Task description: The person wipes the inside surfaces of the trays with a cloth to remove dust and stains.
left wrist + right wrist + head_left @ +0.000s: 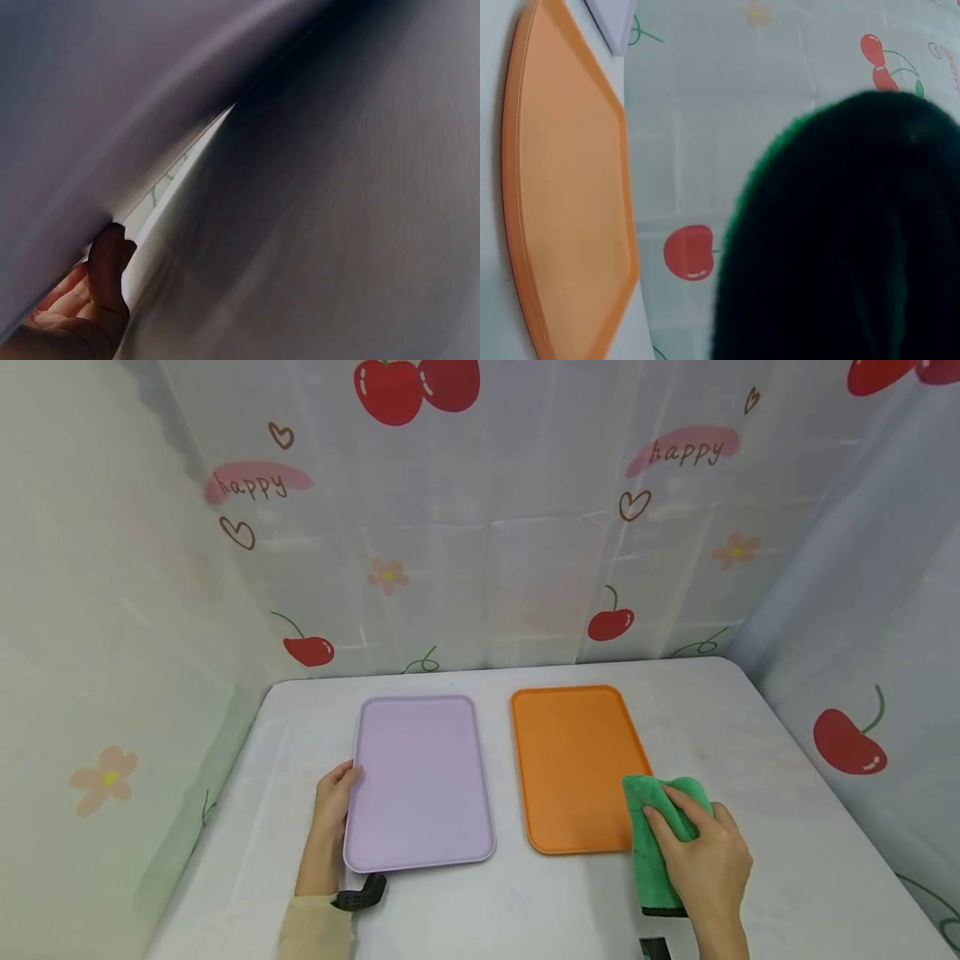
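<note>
My left hand grips the lavender tray by its left edge, with the thumb on the rim. In the left wrist view, the fingers of the left hand sit at the tray's edge, and a bright gap shows between the tray and the surface below. My right hand pinches a folded green cloth over the lower right corner of the orange tray. In the right wrist view the cloth looks dark and hides the fingers.
Both trays are over a white table, side by side with a narrow strip between them. A cherry-print curtain hangs behind the table and along both sides. A black strap piece is on the left wrist.
</note>
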The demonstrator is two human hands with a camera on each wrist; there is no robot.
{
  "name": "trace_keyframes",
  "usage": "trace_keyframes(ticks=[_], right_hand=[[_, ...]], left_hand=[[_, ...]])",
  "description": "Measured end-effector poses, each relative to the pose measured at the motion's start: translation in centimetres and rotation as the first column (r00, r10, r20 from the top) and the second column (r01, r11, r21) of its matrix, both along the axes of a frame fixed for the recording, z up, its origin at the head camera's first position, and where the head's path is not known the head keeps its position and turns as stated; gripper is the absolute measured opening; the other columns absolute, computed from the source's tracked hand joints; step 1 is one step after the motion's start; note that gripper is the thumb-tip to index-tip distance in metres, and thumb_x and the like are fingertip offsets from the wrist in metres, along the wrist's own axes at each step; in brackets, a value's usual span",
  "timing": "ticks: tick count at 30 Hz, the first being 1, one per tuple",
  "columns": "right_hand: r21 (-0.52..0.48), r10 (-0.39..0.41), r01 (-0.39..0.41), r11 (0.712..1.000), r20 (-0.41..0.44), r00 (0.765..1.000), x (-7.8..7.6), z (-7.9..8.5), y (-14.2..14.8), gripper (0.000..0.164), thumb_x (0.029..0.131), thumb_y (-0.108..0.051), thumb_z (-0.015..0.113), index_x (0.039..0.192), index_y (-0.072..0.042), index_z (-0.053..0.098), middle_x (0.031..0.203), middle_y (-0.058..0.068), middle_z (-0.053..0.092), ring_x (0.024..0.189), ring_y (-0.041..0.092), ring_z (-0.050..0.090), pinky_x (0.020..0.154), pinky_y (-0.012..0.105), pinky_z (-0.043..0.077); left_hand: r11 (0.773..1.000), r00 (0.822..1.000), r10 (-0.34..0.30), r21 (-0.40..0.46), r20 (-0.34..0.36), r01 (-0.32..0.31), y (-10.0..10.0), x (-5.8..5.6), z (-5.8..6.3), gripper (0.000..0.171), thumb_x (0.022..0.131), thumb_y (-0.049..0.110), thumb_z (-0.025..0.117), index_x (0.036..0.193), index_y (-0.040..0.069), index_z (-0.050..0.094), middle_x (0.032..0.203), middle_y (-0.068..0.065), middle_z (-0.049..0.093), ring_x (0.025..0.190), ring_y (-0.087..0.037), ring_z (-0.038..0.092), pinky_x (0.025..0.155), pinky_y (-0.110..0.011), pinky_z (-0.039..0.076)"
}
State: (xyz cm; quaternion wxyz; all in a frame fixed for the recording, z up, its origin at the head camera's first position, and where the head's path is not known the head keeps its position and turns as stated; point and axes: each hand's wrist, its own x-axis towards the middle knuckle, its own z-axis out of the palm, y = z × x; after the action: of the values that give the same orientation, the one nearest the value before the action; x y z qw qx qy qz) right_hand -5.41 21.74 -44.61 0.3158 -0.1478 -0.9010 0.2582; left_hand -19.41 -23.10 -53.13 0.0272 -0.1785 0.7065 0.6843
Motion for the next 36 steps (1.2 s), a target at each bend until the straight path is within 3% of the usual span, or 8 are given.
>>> trace_keyframes(ticks=[3, 6, 10, 19, 23, 26, 29, 36], right_hand=[[-0.001, 0.003, -0.003, 1.000, -0.002, 1.000, -0.1, 0.0, -0.1, 0.038, 0.070, -0.017, 0.088, 0.105, -0.008, 0.076, 0.072, 0.013, 0.055, 0.053, 0.007, 0.035, 0.044, 0.023, 0.029], [-0.001, 0.010, -0.010, 1.000, -0.012, 1.000, -0.2, 0.0, -0.3, 0.038, 0.070, -0.017, 0.088, 0.105, -0.008, 0.076, 0.072, 0.013, 0.055, 0.053, 0.009, 0.036, 0.045, 0.023, 0.029], [-0.002, 0.020, -0.021, 1.000, -0.031, 0.999, -0.3, 0.0, -0.4, 0.038, 0.069, -0.016, 0.088, 0.104, -0.008, 0.076, 0.072, 0.013, 0.056, 0.054, 0.010, 0.038, 0.045, 0.023, 0.030], [0.001, 0.035, -0.035, 0.999, -0.046, 0.998, -0.8, 0.1, -0.4, 0.037, 0.069, -0.015, 0.088, 0.104, -0.008, 0.076, 0.073, 0.013, 0.057, 0.054, 0.012, 0.039, 0.045, 0.023, 0.030], [0.005, 0.039, -0.038, 0.999, -0.045, 0.998, -1.0, 0.2, -0.4, 0.037, 0.070, -0.016, 0.088, 0.104, -0.009, 0.077, 0.073, 0.013, 0.057, 0.055, 0.015, 0.041, 0.046, 0.024, 0.031], [0.003, 0.041, -0.041, 0.999, -0.039, 0.998, -1.2, 0.3, -0.4, 0.037, 0.070, -0.016, 0.087, 0.105, -0.009, 0.076, 0.072, 0.013, 0.055, 0.055, 0.015, 0.041, 0.046, 0.024, 0.030], [0.003, 0.046, -0.046, 0.999, -0.050, 0.998, -1.4, 0.5, -0.2, 0.037, 0.071, -0.016, 0.087, 0.105, -0.008, 0.076, 0.071, 0.013, 0.055, 0.055, 0.016, 0.041, 0.046, 0.024, 0.030], [0.005, 0.064, -0.064, 0.998, -0.122, 0.990, -2.3, 1.8, 0.1, 0.037, 0.070, -0.014, 0.087, 0.105, -0.008, 0.076, 0.073, 0.016, 0.058, 0.057, 0.015, 0.043, 0.046, 0.024, 0.032]], left_hand=[[1.000, 1.000, -0.013, 0.023, 0.012, 0.012, 0.2, -0.1, -0.2, 0.052, 0.102, 0.024, 0.048, 0.142, -0.009, 0.039, 0.139, -0.019, 0.047, 0.112, -0.014, 0.048, 0.082, -0.015, 0.041], [0.999, 1.000, -0.002, 0.041, -0.005, 0.002, 0.4, -0.1, -0.3, 0.048, 0.102, 0.025, 0.049, 0.138, -0.006, 0.043, 0.114, -0.003, 0.060, 0.097, -0.008, 0.054, 0.078, -0.018, 0.045], [0.997, 1.000, -0.002, 0.080, -0.026, 0.004, 0.7, 0.0, -0.4, 0.037, 0.103, 0.025, 0.048, 0.129, -0.002, 0.047, 0.091, 0.011, 0.057, 0.083, -0.003, 0.055, 0.074, -0.021, 0.047], [0.997, 1.000, -0.004, 0.080, -0.030, 0.007, 1.0, 0.0, -0.6, 0.041, 0.104, 0.031, 0.045, 0.129, 0.000, 0.046, 0.095, 0.010, 0.055, 0.085, -0.003, 0.054, 0.076, -0.020, 0.046], [0.998, 0.999, 0.007, 0.055, -0.035, -0.005, 1.1, 0.0, -0.3, 0.051, 0.104, 0.035, 0.042, 0.140, -0.001, 0.042, 0.120, -0.005, 0.057, 0.101, -0.007, 0.052, 0.088, -0.021, 0.042], [0.999, 0.999, 0.006, 0.044, -0.041, -0.004, 1.2, 0.1, 0.3, 0.058, 0.105, 0.040, 0.038, 0.149, 0.003, 0.034, 0.145, -0.017, 0.042, 0.120, -0.017, 0.045, 0.100, -0.026, 0.035], [0.999, 0.999, -0.006, 0.053, -0.045, 0.008, 1.7, 0.4, 1.8, 0.060, 0.104, 0.042, 0.036, 0.152, 0.006, 0.030, 0.149, -0.018, 0.036, 0.123, -0.021, 0.042, 0.102, -0.031, 0.033], [0.995, 0.990, 0.005, 0.103, -0.138, 0.010, 4.1, 1.2, 5.4, 0.040, 0.104, 0.036, 0.043, 0.135, 0.012, 0.049, 0.099, 0.015, 0.058, 0.092, -0.004, 0.055, 0.081, -0.022, 0.046]])
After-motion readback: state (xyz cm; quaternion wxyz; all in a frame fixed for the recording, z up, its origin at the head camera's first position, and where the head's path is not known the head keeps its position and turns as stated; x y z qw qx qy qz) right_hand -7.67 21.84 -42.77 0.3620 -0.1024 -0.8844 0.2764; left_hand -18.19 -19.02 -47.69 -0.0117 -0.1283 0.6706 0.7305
